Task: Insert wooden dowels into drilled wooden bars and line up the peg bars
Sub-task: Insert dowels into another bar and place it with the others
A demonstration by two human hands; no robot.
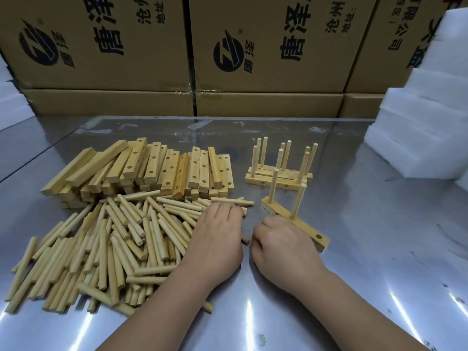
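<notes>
A: Hands?
B: L hand (217, 231) palm-down on dowel pile (114, 244), fingertips bent under; can't tell if gripping. R hand (281, 245) curled just beside two-peg bar (304, 228); whatever's inside is hidden.
A: Boxes?
B: Cartons (266, 46) at back taped, contents unseen, tops cut off. Finished peg bars (278, 179) behind; drilled bars (141, 168) far left.
</notes>
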